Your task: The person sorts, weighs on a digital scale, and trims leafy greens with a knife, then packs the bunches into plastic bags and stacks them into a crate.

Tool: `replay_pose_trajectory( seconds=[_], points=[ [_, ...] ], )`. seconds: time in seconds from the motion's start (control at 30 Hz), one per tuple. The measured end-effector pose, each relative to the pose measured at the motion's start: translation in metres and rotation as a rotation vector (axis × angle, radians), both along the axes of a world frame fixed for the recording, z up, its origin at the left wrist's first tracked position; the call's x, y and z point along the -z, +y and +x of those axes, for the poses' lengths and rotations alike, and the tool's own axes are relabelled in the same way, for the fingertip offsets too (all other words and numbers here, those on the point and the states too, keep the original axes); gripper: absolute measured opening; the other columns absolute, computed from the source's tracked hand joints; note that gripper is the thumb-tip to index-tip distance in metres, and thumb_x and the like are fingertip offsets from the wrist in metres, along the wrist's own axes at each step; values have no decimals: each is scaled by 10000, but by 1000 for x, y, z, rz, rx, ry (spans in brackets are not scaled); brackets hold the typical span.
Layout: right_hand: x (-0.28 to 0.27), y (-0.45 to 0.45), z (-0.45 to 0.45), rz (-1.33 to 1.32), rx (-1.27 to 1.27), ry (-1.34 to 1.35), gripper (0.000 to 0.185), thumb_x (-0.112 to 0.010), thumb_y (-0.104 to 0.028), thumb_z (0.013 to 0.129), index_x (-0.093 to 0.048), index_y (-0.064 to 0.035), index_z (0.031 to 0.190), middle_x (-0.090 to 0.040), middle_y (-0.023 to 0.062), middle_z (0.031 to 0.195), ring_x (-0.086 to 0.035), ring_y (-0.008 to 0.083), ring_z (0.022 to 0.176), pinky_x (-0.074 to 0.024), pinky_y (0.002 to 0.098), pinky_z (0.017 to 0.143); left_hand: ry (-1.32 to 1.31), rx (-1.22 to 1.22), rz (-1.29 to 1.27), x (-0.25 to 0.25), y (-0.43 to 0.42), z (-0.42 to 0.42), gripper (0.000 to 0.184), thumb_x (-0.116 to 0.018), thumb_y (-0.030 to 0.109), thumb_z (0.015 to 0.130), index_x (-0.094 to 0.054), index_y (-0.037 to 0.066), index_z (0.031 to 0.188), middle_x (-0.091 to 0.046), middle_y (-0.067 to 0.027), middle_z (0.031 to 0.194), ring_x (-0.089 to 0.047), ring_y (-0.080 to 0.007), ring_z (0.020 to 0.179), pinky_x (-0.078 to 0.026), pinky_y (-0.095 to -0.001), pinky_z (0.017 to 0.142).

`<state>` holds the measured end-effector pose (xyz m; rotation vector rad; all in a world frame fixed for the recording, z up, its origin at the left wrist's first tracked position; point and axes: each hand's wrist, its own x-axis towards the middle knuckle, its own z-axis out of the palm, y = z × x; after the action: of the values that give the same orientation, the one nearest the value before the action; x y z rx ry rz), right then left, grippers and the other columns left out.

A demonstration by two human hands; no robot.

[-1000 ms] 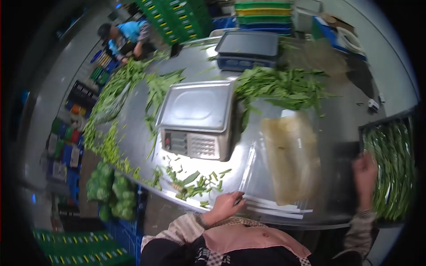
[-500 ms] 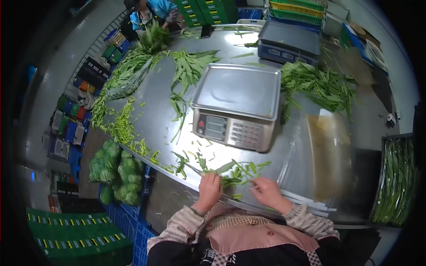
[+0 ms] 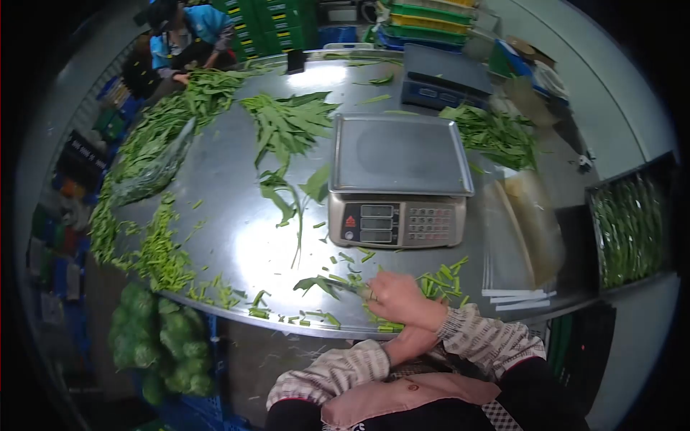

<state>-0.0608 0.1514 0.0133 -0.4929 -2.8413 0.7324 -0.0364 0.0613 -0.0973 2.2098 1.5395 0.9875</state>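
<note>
My right hand (image 3: 402, 298) reaches left across the front of the steel table, fingers bent and closed. Just left of its fingertips is a narrow grey strip (image 3: 346, 284), blade-like, partly under a green leaf (image 3: 316, 284). What the fingers hold is hidden. My left hand (image 3: 411, 340) lies beneath the right wrist at the table edge, its fingers out of sight. Chopped green stems (image 3: 444, 281) lie right of my hands, with more cut pieces (image 3: 320, 317) along the front edge. Behind them stands a scale (image 3: 399, 219) with a bare metal tray.
Leafy greens (image 3: 291, 118) lie on the steel table (image 3: 223, 187), with a larger heap (image 3: 154, 136) at left. Clear plastic bags (image 3: 521, 230) lie at right; a second scale (image 3: 445, 68) stands behind. Net-bagged vegetables (image 3: 154, 337) sit below left. A co-worker (image 3: 188, 36) is at the far left.
My right hand has moved left over my left wrist, to where the left hand was. My left hand has shifted right and down. The view has turned; the co-worker's hand reaches the heap.
</note>
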Motion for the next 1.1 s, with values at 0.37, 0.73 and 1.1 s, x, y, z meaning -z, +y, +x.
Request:
replay_pose_trajectory(
  seconds=[0.37, 0.73, 1.1],
  points=[
    [26, 45, 108, -343, 649, 426, 197, -619, 6, 819, -621, 37, 1013, -601, 113, 901, -596, 189, 803, -481, 291, 718, 94, -9, -66, 8, 53, -63, 297, -634, 195, 763, -594, 66, 1027, -551, -137, 1131, -536, -313, 1055, -408, -444, 918],
    [65, 12, 117, -284, 584, 287, 191, -638, -25, 792, -612, 23, 975, -573, 140, 782, -597, 252, 695, -474, 329, 647, 392, -434, -530, -65, -38, -311, 366, -683, 149, 701, -562, -5, 1011, -533, -228, 1071, -522, -381, 1001, -432, -463, 862],
    [50, -55, -32, 120, 665, 117, 360, -684, -22, 698, -623, -20, 1053, -622, 169, 1047, -586, 362, 1012, -466, 445, 882, 152, -34, -139, 22, -50, -341, 424, -651, 198, 785, -525, -64, 1094, -488, -247, 1210, -474, -401, 1122, -375, -489, 982]
  ],
)
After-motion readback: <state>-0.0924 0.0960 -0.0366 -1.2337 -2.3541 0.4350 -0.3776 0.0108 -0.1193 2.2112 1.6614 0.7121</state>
